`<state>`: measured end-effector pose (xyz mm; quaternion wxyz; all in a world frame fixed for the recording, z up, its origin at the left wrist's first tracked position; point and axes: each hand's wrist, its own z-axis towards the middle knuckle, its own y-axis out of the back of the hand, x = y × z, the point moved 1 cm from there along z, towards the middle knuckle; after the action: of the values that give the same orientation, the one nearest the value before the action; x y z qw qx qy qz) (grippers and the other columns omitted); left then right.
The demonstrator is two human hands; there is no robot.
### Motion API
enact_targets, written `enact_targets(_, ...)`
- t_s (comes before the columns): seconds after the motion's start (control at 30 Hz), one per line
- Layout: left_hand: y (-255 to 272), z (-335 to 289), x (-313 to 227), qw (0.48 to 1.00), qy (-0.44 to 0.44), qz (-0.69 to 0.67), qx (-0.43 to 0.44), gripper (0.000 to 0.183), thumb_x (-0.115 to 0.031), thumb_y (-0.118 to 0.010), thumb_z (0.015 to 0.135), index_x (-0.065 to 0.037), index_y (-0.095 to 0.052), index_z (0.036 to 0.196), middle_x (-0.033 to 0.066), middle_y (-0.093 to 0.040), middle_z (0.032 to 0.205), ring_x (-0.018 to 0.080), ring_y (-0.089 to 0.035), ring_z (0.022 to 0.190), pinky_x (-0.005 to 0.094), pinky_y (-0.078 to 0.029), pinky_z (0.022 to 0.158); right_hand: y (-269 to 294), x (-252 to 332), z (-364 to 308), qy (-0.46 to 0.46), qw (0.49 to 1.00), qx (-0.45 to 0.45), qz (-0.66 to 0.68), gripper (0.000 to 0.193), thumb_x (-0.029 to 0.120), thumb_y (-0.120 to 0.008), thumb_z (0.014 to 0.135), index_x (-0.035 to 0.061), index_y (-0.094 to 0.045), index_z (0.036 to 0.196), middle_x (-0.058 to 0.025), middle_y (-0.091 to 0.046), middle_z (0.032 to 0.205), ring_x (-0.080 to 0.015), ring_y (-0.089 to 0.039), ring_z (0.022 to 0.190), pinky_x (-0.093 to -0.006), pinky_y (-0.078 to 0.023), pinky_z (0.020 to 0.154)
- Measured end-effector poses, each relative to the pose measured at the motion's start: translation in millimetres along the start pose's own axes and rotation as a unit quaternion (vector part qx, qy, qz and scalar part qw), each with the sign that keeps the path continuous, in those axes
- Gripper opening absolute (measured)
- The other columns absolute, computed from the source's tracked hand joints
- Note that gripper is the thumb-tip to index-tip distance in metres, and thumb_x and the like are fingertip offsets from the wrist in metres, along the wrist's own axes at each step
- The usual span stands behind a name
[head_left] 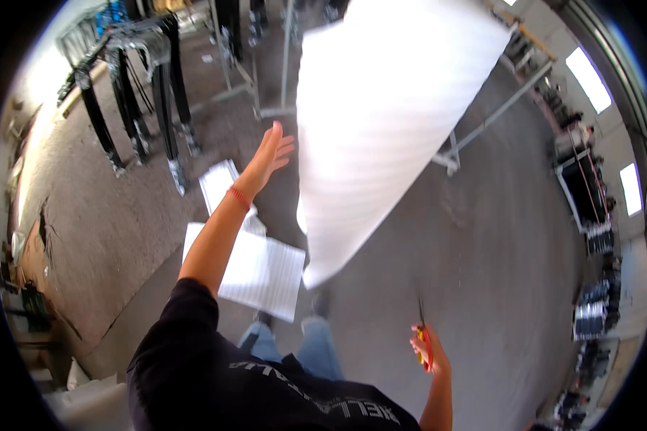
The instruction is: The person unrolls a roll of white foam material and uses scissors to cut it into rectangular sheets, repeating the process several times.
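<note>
A large white sheet, faintly ribbed like packing foam, hangs in front of me and narrows to a point near my legs. My left hand is raised beside its left edge, fingers stretched out and holding nothing. A narrow gap seems to lie between fingertips and sheet. Low on the right, well apart from the sheet, my right hand grips scissors by their red and yellow handles. Their dark blades point up and away from me; whether they are parted is too blurred to tell.
On the floor under my left arm lies a white ribbed piece, with another white piece beyond it. Black frames with wrapped legs stand at the far left. A metal rack stands behind the sheet. Stacked goods line the right wall.
</note>
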<state>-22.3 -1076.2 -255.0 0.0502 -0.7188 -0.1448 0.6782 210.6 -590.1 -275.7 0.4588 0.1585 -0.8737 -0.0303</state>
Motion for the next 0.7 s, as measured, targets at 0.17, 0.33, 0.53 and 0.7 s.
enact_targets(0.17,3,125,-113,0.990,-0.060,-0.107,-0.067,0.093,-0.072,-0.036,0.074,0.002,-0.024,0.130,0.0188,-0.034,0.131,0.0279,-0.035,0.120,0.0408,-0.030,0.097,75,87,35,0.073,0.994,0.031,-0.079,0.015,0.006,-0.051,0.080,0.0046,-0.050,0.095,-0.0006,-0.048,0.066,-0.0061,-0.041,0.049,-0.0202,-0.033,0.043)
enact_targets(0.33,-51,87,-229,0.963,-0.188,0.191,0.001,0.083,-0.070,-0.019,0.079,-0.001,-0.048,0.116,0.0169,-0.051,0.113,0.0254,-0.046,0.110,0.0407,-0.032,0.095,130,209,39,0.130,0.989,0.005,-0.065,0.016,0.017,-0.041,0.087,0.0062,-0.049,0.079,0.0007,-0.046,0.056,-0.0046,-0.038,0.043,-0.0209,-0.028,0.038)
enact_targets(0.53,-135,49,-297,0.776,-0.172,0.579,0.179,0.080,-0.071,-0.038,0.074,0.001,-0.062,0.098,0.0167,-0.061,0.098,0.0289,-0.059,0.090,0.0369,-0.043,0.084,128,362,46,0.486,0.805,-0.190,-0.281,0.010,0.012,-0.049,0.086,0.0032,-0.047,0.081,-0.0018,-0.045,0.062,-0.0083,-0.041,0.055,-0.0231,-0.035,0.049)
enact_targets(0.7,-166,34,-226,0.727,-0.259,0.635,-0.046,0.056,-0.043,-0.061,0.073,-0.001,-0.055,0.109,0.0194,-0.055,0.107,0.0321,-0.053,0.099,0.0369,-0.042,0.085,104,480,125,0.497,0.864,-0.072,-0.042,0.020,0.028,-0.054,0.086,0.0098,-0.049,0.092,0.0011,-0.048,0.070,-0.0055,-0.046,0.061,-0.0220,-0.038,0.049)
